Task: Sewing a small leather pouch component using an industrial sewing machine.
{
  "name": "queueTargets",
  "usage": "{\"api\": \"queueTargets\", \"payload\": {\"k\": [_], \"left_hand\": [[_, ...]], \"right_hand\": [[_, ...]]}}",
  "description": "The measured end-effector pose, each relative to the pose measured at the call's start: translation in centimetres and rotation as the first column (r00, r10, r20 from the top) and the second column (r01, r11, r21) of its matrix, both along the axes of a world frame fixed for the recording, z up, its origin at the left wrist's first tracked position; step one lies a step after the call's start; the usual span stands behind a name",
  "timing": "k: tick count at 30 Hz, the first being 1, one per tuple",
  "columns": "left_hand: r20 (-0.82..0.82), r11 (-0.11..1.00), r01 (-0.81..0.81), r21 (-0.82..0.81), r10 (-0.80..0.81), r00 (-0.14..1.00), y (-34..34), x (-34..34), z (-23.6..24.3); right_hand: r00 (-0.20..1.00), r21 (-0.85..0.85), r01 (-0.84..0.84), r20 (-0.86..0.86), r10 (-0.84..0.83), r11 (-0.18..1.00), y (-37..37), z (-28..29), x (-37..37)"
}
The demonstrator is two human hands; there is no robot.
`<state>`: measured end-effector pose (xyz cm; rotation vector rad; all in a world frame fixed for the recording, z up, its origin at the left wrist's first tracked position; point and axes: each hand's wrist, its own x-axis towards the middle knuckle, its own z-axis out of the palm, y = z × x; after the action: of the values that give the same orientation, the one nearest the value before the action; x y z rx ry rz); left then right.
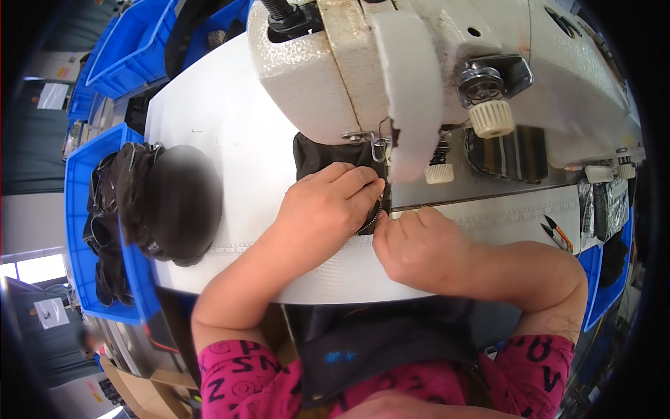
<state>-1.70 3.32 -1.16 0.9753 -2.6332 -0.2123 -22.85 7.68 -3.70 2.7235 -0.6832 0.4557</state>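
Note:
A black fabric piece [318, 155] lies flat under the head of a white sewing machine [307, 91]. Along its right edge runs a curved zipper [370, 219] with metal-coloured teeth. My left hand [326, 204] rests on the fabric, its bent fingers held together at the zipper just in front of the needle area. Close by on the right, my right hand [422, 246] is closed, thumb and forefinger pinched at the zipper's edge. Both hands hide part of the piece. The machine's white arm covers the needle point.
A pile of dark fabric pieces [132, 209] sits at the left, partly over a blue bin [150, 293]. Orange-handled thread snips [558, 234] lie at the right of the white table [230, 140]. Further blue bins [132, 56] stand at the far left. A striped dark piece [509, 153] lies behind the machine's arm.

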Motion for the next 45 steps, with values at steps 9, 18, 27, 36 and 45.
{"api": "queueTargets", "payload": {"k": [9, 18, 27, 36, 45], "left_hand": [[-0.022, 0.994, -0.068, 0.085, 0.07, 0.997, 0.1, -0.3, 0.3], [-0.013, 0.946, -0.149, 0.289, 0.159, 0.987, -0.9, 1.2, -0.5], [-0.121, 0.957, -0.1, 0.274, 0.137, 0.983, -0.9, 0.5, 0.1], [-0.061, 0.983, -0.037, 0.181, 0.049, 0.997, -0.8, 0.4, 0.2], [0.041, 0.995, -0.066, 0.07, 0.064, 0.997, 0.2, 0.0, -0.2]], "right_hand": [[1.0, -0.007, -0.015, 0.026, 0.015, 1.0, -0.2, -0.2, 0.1], [0.999, -0.017, -0.017, 0.047, 0.017, 1.0, -0.4, 0.1, 0.1], [0.998, 0.019, -0.03, 0.049, 0.029, 0.999, -0.3, -0.1, -0.1], [0.999, 0.017, -0.022, 0.042, 0.021, 1.0, -0.3, 0.0, 0.1], [0.999, 0.008, -0.015, 0.049, 0.015, 1.0, -0.4, -0.2, 0.0]]}}
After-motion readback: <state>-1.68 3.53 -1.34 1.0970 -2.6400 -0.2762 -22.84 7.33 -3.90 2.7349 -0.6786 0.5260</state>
